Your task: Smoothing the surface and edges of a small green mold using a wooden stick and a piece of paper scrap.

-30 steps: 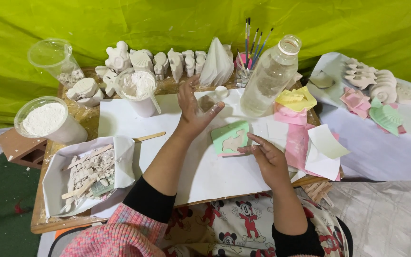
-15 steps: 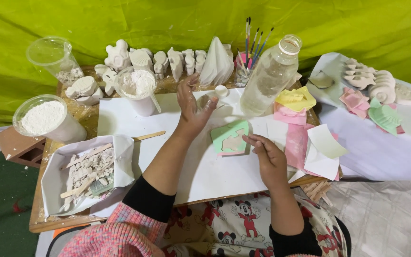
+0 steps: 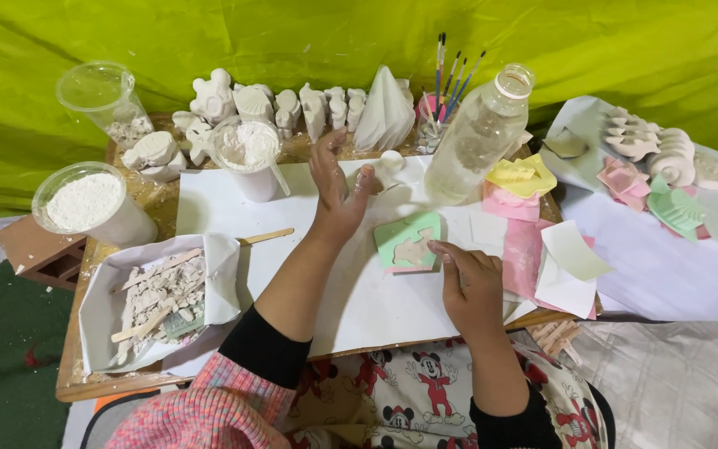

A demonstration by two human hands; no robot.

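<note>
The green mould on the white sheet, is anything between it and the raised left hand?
Nothing visible. The green mould lies on bare white sheet, the right hand touching its right edge. The left hand is lifted just to its left, with open paper between. The plastic bottle stands farther back.

Before me, a white paper sheet (image 3: 234,208) covers the wooden worktop (image 3: 72,382). At my far left stands a tub of white powder (image 3: 86,202), with an empty clear cup (image 3: 97,87) tilted behind it. A clear cup of white paste (image 3: 247,154) stands on the sheet. Near my left edge lies an open paper tray of broken plaster pieces and wooden sticks (image 3: 159,295). A row of white plaster figures (image 3: 292,104) lines the back, against a green cloth backdrop (image 3: 209,33). Paintbrushes (image 3: 450,75) stand upright behind a clear plastic bottle (image 3: 479,137). Pink and yellow moulds (image 3: 521,179) lie beside the bottle. Further right, shell-shaped casts (image 3: 654,150) rest on a pale cloth (image 3: 675,266).
</note>
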